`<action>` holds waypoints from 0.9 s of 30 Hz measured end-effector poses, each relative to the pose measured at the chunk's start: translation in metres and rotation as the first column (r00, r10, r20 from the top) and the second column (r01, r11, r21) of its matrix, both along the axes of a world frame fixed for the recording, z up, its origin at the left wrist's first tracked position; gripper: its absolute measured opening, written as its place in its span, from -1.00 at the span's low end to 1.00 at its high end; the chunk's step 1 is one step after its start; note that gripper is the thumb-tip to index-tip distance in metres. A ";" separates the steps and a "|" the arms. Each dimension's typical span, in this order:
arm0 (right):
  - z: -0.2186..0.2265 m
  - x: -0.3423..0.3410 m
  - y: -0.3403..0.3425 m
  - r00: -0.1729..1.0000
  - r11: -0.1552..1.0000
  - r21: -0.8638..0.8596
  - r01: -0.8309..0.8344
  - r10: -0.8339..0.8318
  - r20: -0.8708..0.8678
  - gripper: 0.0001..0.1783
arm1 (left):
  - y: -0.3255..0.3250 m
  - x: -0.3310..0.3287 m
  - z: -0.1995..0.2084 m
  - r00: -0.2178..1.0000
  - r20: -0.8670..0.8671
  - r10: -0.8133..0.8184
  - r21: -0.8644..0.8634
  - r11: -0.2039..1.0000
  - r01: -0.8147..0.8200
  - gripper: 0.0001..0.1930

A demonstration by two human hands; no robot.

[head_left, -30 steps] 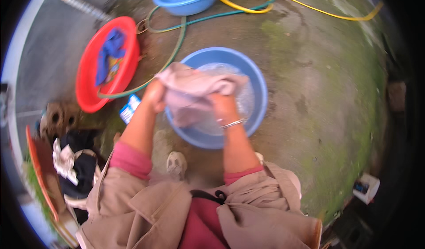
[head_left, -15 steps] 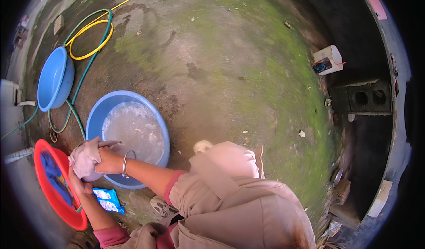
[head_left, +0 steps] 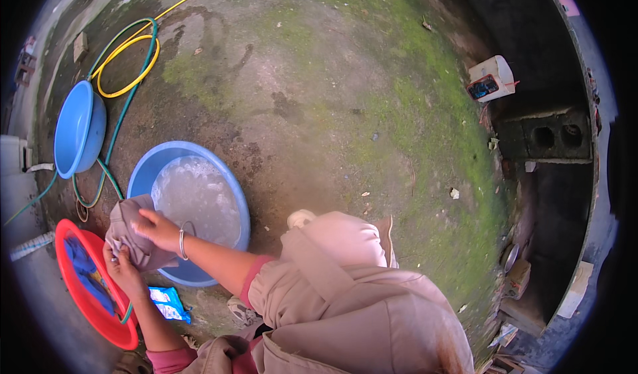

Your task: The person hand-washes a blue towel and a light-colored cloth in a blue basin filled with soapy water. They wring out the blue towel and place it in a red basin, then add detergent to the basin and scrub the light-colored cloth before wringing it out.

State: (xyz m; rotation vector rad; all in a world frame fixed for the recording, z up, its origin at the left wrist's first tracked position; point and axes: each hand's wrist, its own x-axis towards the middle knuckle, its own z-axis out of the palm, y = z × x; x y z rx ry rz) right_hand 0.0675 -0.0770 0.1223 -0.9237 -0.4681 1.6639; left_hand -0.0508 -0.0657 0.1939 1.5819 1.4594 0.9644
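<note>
A wet, greyish-pink cloth [head_left: 136,244] hangs bunched over the left rim of a blue basin [head_left: 243,208] of cloudy, sudsy water. My left hand [head_left: 125,273] grips the cloth's lower left side, fingers curled into the folds. With a metal bangle on its wrist, my right hand [head_left: 161,233] lies over the cloth's right side, fingers stretched out and apart. Whether its palm presses on the fabric, I cannot tell. Just left of my left hand stands a red basin [head_left: 126,334] holding blue cloth [head_left: 83,267].
A blue-and-white packet [head_left: 169,304] lies by the basin. A second blue basin [head_left: 80,129] leans at the left, near green and yellow hoses [head_left: 123,91]. To the right, a phone [head_left: 483,87] rests against a white container [head_left: 498,75], near a hollow block [head_left: 551,136].
My right hand has gone from gripping the cloth to stretched fingers over it. The cloth has spread out lower between my hands. The view has shifted slightly.
</note>
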 end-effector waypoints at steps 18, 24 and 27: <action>-0.012 -0.004 -0.005 0.899 0.973 0.196 0.122 -0.192 0.394 -0.33 | -0.008 0.022 0.037 0.966 0.195 0.173 -0.060 0.985 -0.164 -0.66; 0.003 0.013 -0.014 0.876 0.988 0.070 -0.138 0.089 0.474 -0.65 | -0.009 0.020 0.050 0.970 0.020 0.242 0.031 0.970 -0.242 -0.61; 0.009 0.033 -0.014 0.811 0.997 -0.071 0.000 0.041 0.584 -0.74 | -0.013 0.023 0.051 0.951 0.290 0.104 0.010 0.994 -0.112 -0.64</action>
